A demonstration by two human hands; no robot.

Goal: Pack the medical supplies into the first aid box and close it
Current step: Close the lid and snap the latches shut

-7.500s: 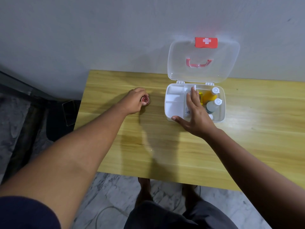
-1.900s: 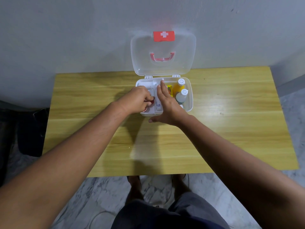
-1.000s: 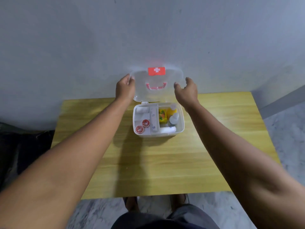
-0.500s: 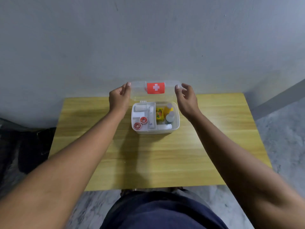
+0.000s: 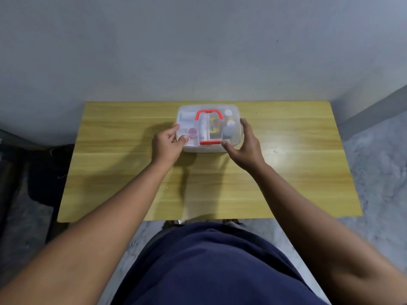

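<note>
The first aid box (image 5: 209, 130) sits lid-down on the desk (image 5: 286, 172); left hand (image 5: 167, 144) half-curled and right hand (image 5: 246, 146) spread flank its front corners.

Bare forearms (image 5: 123, 208), navy blue shirt (image 5: 211, 267).

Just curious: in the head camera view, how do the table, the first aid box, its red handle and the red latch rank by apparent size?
1. table
2. first aid box
3. red handle
4. red latch
</note>
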